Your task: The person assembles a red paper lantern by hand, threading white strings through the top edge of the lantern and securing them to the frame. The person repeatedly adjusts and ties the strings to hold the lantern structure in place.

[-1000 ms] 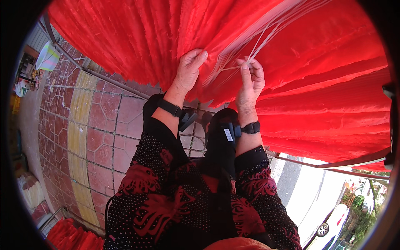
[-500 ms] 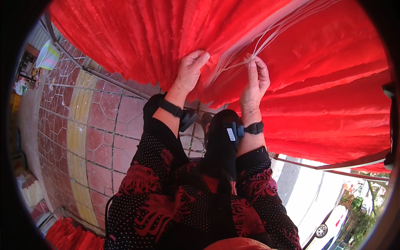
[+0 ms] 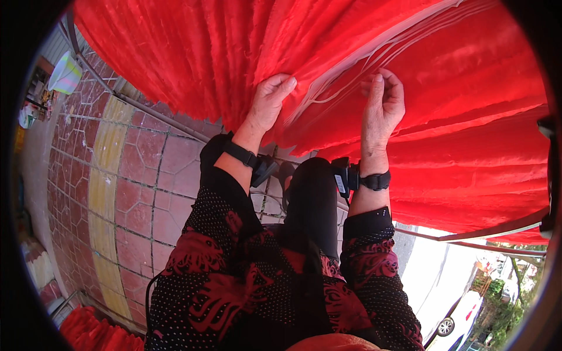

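Across the far side and the right hangs a big stack of red paper sheets [image 3: 246, 52], bent in soft folds, with thin white edges [image 3: 374, 50] showing between them. On the left lies a floor of red tiles [image 3: 140, 193] with a yellow strip [image 3: 108, 152]. The left hand [image 3: 270, 100] is curled onto a fold and grips it. The right hand [image 3: 383, 102] is half closed, its fingertips [image 3: 374, 82] pinching at the sheet edges. Each of the 2 wrists wears a black band [image 3: 374, 180].
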The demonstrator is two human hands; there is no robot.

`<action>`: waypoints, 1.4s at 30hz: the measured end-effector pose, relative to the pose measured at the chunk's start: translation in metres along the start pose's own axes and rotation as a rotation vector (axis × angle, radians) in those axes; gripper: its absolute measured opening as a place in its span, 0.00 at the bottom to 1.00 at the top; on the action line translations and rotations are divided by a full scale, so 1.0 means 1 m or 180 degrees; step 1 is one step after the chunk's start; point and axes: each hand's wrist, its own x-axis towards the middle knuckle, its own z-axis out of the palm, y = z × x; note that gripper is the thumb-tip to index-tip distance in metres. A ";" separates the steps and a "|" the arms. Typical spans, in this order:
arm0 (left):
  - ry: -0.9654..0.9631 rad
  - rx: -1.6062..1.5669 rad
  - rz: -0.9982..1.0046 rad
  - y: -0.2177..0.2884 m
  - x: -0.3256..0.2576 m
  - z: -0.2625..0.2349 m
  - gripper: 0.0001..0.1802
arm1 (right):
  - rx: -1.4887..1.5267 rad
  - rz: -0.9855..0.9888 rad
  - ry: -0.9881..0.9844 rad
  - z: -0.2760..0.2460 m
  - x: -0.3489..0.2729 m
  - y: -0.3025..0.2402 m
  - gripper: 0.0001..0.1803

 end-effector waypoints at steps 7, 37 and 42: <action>-0.0053 0.0000 -0.0086 -0.004 0.000 0.000 0.06 | -0.1084 -0.0615 -0.0234 0.001 0.019 -0.029 0.19; -0.0319 -0.0954 -0.0632 0.007 -0.005 0.011 0.07 | -0.2725 -0.0636 -0.1342 0.048 -0.094 0.016 0.36; -0.0374 -0.0887 -0.0656 0.004 -0.006 0.011 0.07 | -0.2860 -0.1013 -0.1126 0.055 -0.103 0.025 0.34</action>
